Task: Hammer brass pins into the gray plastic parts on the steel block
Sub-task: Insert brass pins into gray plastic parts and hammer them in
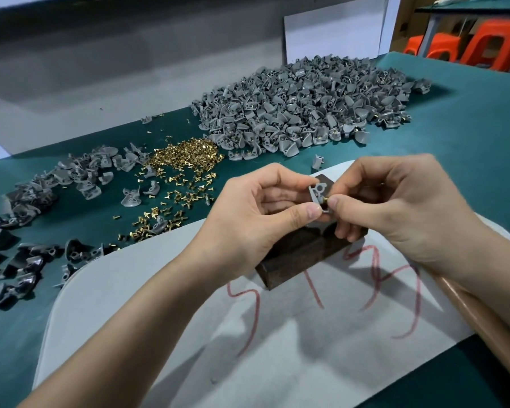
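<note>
The work is well under way, but the piece in hand is only at its first stage. The left hand (256, 207) pinches one gray part (318, 191) between thumb and forefinger and holds it just above the steel block (301, 251), not on it. The right hand (395, 201) has its thumb and forefinger closed on a brass pin (326, 198), whose tip sits at the lower edge of the part, seemingly at a hole. This looks like seating the pin by hand, so setting the part on the block and hammering are yet to come for this piece. At the back of the green table (468, 119) lies a big heap of gray parts (306, 104), many showing brass, so these are probably finished. A smaller scatter of gray parts (80, 175) to the left shows no brass that I can make out and likely waits its turn, beside a loose pile of pins (186, 154). Much stock remains, then. No hammer head is in view. A brown rod (477, 313) lies along the right edge of the white sheet (189, 334), and I cannot tell whether it is the handle.
</note>
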Demonstrator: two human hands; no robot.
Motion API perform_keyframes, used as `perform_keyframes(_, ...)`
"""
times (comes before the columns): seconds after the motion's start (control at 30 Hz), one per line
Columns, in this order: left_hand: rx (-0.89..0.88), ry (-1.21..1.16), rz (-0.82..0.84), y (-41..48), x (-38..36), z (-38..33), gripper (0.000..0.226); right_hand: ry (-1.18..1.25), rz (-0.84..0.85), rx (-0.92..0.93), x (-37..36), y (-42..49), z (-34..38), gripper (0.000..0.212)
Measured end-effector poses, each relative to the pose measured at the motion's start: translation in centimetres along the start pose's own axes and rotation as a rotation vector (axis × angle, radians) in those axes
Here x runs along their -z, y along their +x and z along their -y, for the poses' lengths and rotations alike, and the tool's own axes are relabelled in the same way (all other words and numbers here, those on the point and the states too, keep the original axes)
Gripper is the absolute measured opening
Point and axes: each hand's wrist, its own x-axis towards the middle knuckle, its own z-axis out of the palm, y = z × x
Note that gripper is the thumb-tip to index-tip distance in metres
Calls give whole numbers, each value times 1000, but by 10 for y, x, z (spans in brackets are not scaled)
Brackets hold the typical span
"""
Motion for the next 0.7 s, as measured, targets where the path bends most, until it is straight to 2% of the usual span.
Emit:
perform_keyframes(0.43, -5, -4, -16, 1, -1, 0, 30, 18, -72, 2, -6, -2, -4, 15)
perform_keyframes(0.7, -14, 0, -16, 0, -2, 1, 28, 40, -55, -6, -6, -2, -4, 12)
